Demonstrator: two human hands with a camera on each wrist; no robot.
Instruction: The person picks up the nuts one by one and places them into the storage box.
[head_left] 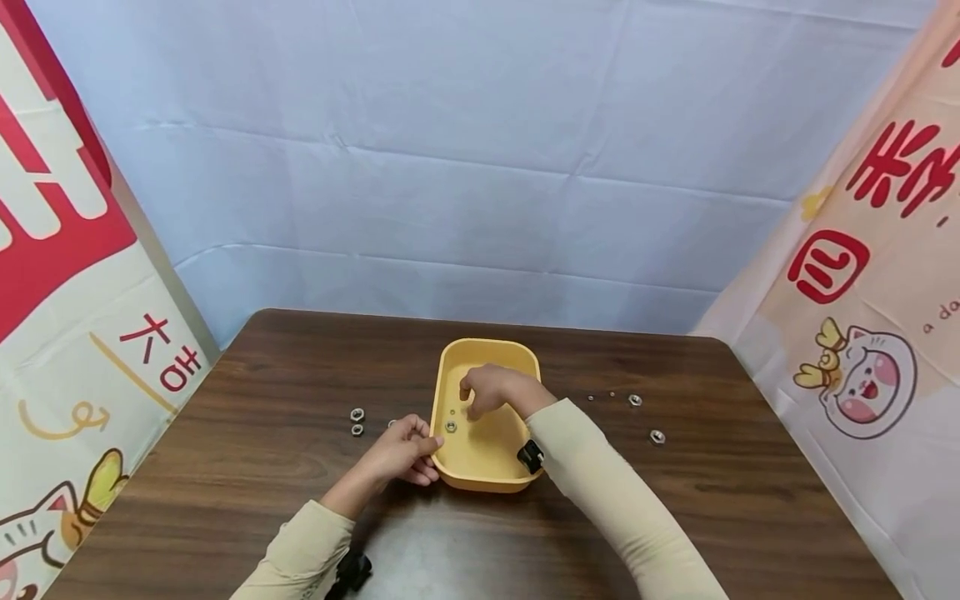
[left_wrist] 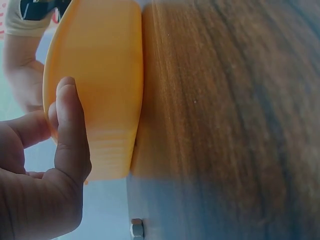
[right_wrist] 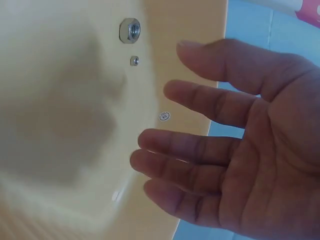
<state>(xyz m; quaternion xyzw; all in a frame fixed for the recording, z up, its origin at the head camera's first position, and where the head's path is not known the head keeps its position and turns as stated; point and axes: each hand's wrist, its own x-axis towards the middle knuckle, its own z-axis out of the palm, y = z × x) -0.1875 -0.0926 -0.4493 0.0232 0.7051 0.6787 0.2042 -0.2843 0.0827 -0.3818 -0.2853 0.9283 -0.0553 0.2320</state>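
A yellow plastic tray (head_left: 487,484) with rounded corners stands on the wooden table. My left hand (head_left: 405,452) pinches its left rim, thumb over the edge and fingers along the outer wall. Inside the tray, by the left side, lie a larger hex nut (right_wrist: 131,31) and a small nut (right_wrist: 134,60). Above the tray floor hovers my right hand (head_left: 495,390), reaching in from the right. In the right wrist view its fingers (right_wrist: 190,147) are spread and loosely bent, with nothing between them and the thumb.
Left of the tray, two hex nuts (head_left: 357,422) lie close together, and another nut (head_left: 392,423) is partly hidden beside my left hand. To the right lie two larger nuts (head_left: 635,401) and two tiny ones (head_left: 590,398). A pale cloth (head_left: 450,208) hangs behind the table (head_left: 300,367).
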